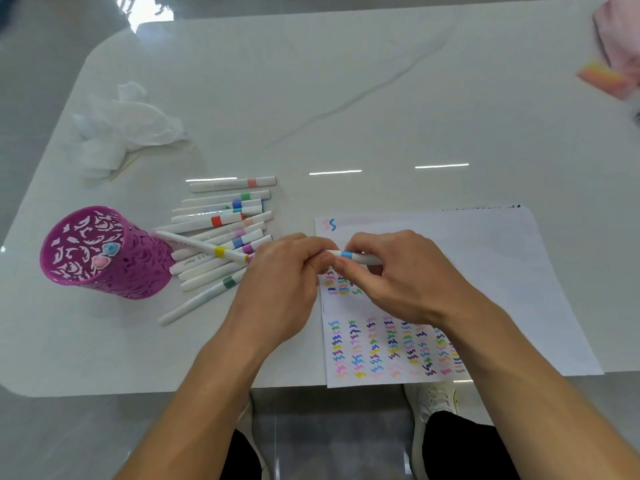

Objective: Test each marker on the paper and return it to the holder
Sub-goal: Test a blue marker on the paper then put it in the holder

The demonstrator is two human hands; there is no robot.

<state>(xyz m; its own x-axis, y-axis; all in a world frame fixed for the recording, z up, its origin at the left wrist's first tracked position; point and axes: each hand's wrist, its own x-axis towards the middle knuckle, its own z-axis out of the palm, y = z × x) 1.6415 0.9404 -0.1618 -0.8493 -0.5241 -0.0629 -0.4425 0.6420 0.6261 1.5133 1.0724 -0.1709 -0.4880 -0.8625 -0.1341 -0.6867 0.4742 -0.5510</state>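
Both hands hold one white marker with a light blue band (349,256) level above the left edge of the paper (485,271). My left hand (287,271) grips its left end and my right hand (391,275) pinches the barrel; the marker's left end is hidden by fingers. The paper carries rows of coloured squiggles in its lower left and two squiggles at its top left corner. A purple cut-out holder (104,252) stands at the left with two marker ends showing inside. Several white markers (221,237) lie in a loose pile between the holder and my left hand.
The white table (346,98) has its front edge just below the paper. Crumpled white tissue (124,126) lies at the back left. A pink cloth and a pink-yellow item (606,77) sit at the far right corner. My legs and a white shoe show under the table edge.
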